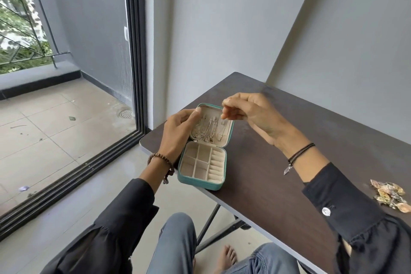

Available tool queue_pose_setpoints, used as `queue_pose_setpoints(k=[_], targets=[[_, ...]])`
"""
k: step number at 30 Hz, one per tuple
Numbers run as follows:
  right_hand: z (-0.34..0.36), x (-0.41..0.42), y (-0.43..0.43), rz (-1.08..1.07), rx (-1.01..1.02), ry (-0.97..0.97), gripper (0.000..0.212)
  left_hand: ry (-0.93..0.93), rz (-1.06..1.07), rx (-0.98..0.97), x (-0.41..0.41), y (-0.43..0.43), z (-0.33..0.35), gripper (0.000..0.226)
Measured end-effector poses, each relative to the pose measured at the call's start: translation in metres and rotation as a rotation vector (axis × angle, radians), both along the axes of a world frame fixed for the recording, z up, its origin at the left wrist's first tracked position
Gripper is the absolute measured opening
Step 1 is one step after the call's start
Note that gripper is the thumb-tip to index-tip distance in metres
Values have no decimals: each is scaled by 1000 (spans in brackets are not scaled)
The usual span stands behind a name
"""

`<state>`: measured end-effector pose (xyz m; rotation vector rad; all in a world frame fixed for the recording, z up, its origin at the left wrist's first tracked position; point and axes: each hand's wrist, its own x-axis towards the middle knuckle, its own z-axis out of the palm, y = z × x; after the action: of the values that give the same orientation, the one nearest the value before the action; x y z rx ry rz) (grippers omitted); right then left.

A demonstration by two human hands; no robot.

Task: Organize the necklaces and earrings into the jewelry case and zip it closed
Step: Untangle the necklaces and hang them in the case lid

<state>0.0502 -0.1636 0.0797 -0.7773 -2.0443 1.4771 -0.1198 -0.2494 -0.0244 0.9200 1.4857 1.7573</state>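
Steadying the jewelry case's raised lid, the left hand grips its rim; the right hand's fingers pinch a necklace just above, chain hanging lengthwise down the lid.

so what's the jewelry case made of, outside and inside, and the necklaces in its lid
The jewelry case has a teal shell that looks like faux leather, with a slight sheen. Its lining is cream and matte, probably velvety fabric. The necklaces are thin silvery metal chains that glint; which metal is unclear.
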Motion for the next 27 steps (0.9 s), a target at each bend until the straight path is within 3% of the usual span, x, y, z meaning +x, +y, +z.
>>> queue_pose_setpoints(k=[20,27], targets=[[1,13,-6,-3,-29,30,14,-59,-36,102,-3,-2,0,31],[-13,13,-5,-80,180,-83,13,-89,-39,104,-3,-3,1,31]])
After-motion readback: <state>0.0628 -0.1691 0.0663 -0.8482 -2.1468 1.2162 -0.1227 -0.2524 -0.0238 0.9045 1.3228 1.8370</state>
